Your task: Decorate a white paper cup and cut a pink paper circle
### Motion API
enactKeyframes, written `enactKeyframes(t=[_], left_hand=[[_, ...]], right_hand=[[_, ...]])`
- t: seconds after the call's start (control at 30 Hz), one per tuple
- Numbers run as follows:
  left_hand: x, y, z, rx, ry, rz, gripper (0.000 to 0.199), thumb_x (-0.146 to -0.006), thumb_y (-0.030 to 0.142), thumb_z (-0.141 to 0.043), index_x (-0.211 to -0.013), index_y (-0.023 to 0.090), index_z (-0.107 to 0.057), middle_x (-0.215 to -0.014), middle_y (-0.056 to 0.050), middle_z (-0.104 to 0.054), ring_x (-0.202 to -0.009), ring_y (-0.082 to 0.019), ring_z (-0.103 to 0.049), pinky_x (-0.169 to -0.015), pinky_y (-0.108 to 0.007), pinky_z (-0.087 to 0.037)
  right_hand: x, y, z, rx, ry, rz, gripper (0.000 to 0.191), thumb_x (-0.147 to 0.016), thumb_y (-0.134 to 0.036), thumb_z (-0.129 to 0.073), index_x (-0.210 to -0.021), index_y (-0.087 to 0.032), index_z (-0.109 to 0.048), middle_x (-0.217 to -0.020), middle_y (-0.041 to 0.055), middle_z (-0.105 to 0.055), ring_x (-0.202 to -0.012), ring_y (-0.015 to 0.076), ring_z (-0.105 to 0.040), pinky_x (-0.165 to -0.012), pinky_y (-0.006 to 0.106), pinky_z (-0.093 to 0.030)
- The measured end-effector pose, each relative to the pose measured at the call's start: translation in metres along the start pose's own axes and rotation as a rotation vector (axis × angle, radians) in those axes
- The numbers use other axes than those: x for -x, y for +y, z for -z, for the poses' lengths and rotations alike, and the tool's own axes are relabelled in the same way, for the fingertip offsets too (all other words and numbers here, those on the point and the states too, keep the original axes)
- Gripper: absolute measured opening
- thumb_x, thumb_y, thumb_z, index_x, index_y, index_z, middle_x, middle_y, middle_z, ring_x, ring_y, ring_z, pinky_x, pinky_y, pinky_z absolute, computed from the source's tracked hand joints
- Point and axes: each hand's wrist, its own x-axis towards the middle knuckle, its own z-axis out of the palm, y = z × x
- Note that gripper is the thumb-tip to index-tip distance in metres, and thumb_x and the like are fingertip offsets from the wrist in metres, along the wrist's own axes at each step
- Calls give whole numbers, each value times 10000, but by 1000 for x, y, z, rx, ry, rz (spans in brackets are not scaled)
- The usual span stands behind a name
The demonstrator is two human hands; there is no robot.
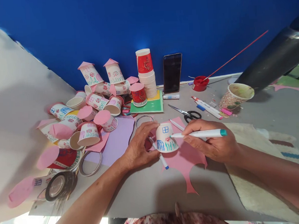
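Note:
A white paper cup stands upside down on pink paper. It bears a blue window, a blue door, green grass strokes and red dots. My left hand grips the cup's left side between thumb and fingers. In my right hand is a white marker with a teal end, its tip at the cup's right side near the red dots. A blue-ended marker lies beside the cup, and another marker lies behind it, partly hidden by my right hand.
Decorated cups with pink tops pile up at the left, near tape rolls. Behind are stacked cups, a phone and scissors. At the right are a patterned cup, a cloth and a black cylinder.

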Motion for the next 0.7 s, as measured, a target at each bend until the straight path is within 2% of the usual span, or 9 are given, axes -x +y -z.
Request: enactKeyframes(t=[0.37,0.7], left_hand=[[0,1,0,-8,-19,-2,751,-817,232,-841,-1484,270,-497,-1407,-156,-610,-1357,-333,-590,-1134,-516,-522],[-2,3,0,5,-9,-15,782,-789,177,-817,-1492,269,-488,-1410,-154,-595,-1329,-328,-594,-1104,-516,-534]], right_hand=[[1,0,-2,5,-14,40,107,-1035,-257,-646,-950,-210,-692,-776,0,-753,-620,114,-672,-571,214,-497],[1,-1,-3,21,-25,41,124,-1049,-290,-635,-956,-224,-684,-789,15,-769,-644,136,-700,-592,234,-524]])
